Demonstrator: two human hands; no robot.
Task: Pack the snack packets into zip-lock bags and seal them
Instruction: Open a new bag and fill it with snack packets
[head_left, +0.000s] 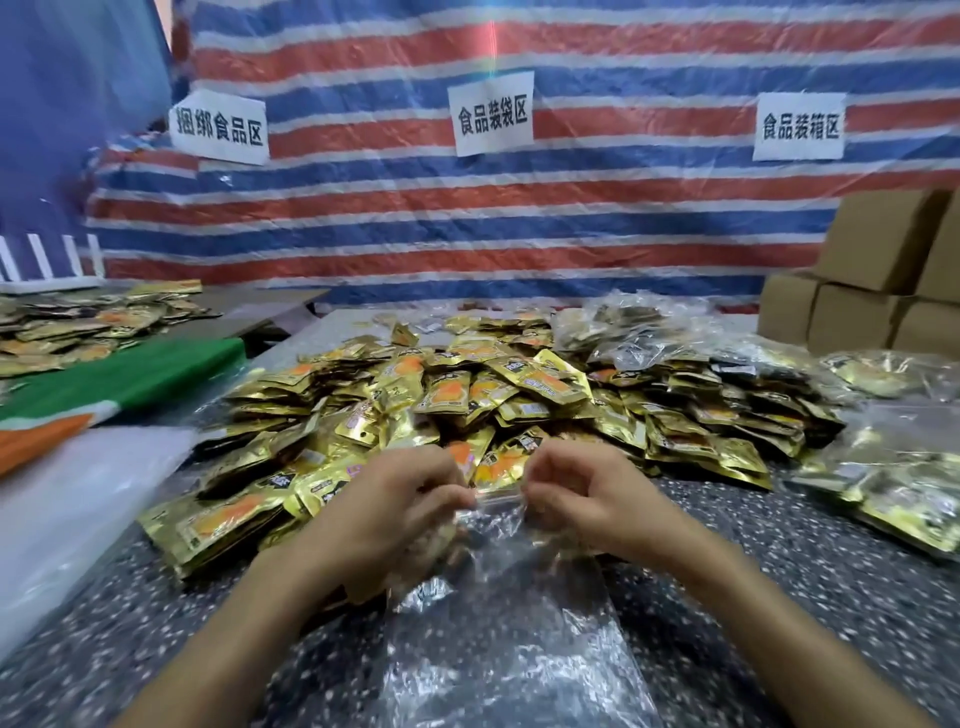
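Observation:
A clear zip-lock bag (498, 623) lies on the speckled table (831, 571) in front of me, its red-striped mouth pointing away. My left hand (395, 514) pinches the left side of the mouth and my right hand (576, 499) pinches the right side. Just beyond my hands spreads a big heap of gold snack packets (467, 395) with orange prints. The bag's inside looks see-through; I cannot tell whether any packet is in it.
Filled clear bags of packets (898, 483) lie at the right and far back (623, 322). Brown cardboard boxes (883, 280) stack at the far right. A green-orange cloth (104, 384) and plastic sheets (67, 514) lie left. More packets (78, 322) are far left. A striped tarp with paper signs (493, 114) hangs behind.

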